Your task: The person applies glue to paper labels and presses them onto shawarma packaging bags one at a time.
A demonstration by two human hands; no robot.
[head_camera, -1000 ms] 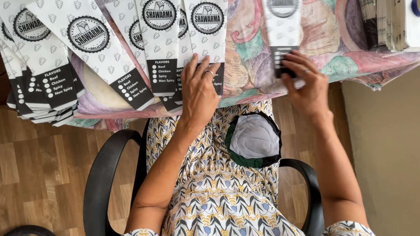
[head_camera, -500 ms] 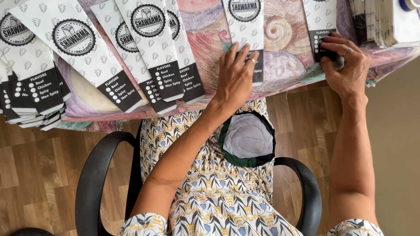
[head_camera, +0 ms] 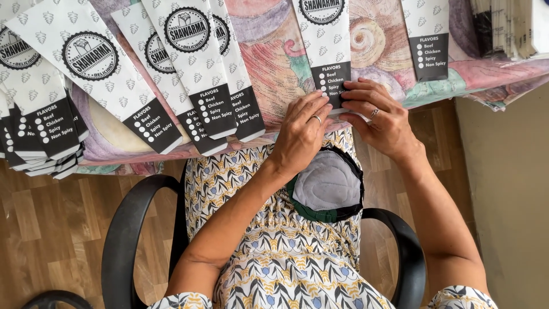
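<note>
Long white paper sleeves with black bottom bands lie in a row on a table under a colourful patterned cloth (head_camera: 280, 68). Both hands meet at the lower end of one sleeve (head_camera: 327, 51) near the table's front edge. My left hand (head_camera: 303, 134) presses its fingers on the sleeve's black band from the left. From the right, my right hand (head_camera: 380, 117), with a ring on it, pinches the same bottom edge. A grey and green fabric piece (head_camera: 327, 186) rests in my lap.
Several more sleeves fan out at the left (head_camera: 86, 63), with a thick pile at the far left (head_camera: 40, 131). Another sleeve (head_camera: 426, 40) lies to the right, and a stack of flat paper (head_camera: 509, 26) at the top right. I sit in a black armchair (head_camera: 128, 234) over wooden flooring.
My right hand left the sleeve at the right and came to the middle sleeve beside my left hand. The view has shifted to the right.
</note>
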